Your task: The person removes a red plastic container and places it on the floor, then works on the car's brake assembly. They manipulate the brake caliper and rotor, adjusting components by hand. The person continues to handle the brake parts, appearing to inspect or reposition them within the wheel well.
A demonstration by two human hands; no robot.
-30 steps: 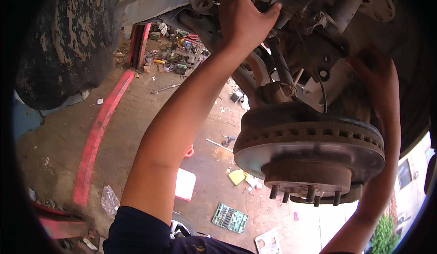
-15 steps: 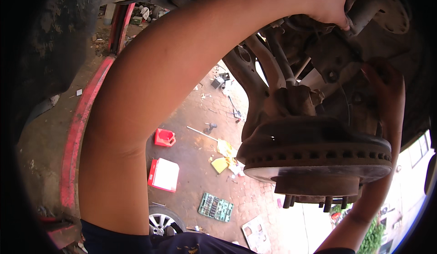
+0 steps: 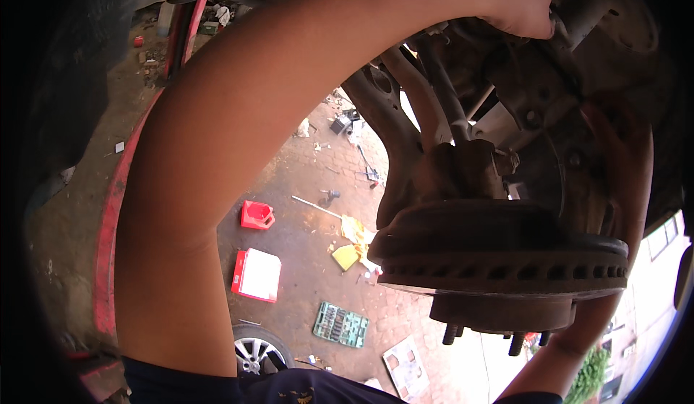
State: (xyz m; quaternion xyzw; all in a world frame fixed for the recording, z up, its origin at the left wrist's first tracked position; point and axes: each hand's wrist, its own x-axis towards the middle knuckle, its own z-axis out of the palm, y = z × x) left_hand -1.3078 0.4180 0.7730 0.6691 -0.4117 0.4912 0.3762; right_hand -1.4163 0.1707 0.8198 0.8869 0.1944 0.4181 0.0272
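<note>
The left hand (image 3: 524,6), at one o'clock, clamps on a grimy suspension part (image 3: 578,20); the right hand (image 3: 625,165), at three o'clock behind the brake disc (image 3: 499,252), has a grip I cannot tell. Grease may let that clamped grip slip, knocking knuckles against the disc's edge.

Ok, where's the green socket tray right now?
In the head view the green socket tray lies on the brick floor, lower centre, below the brake disc, between the wheel and a flat printed sheet.

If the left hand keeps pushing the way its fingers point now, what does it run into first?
Almost at once, the grimy suspension metalwork above the brake disc. The left hand reaches up and rightward, its fingertips apparently already on or against that part. Depth is unclear here, so actual contact cannot be confirmed.
</note>
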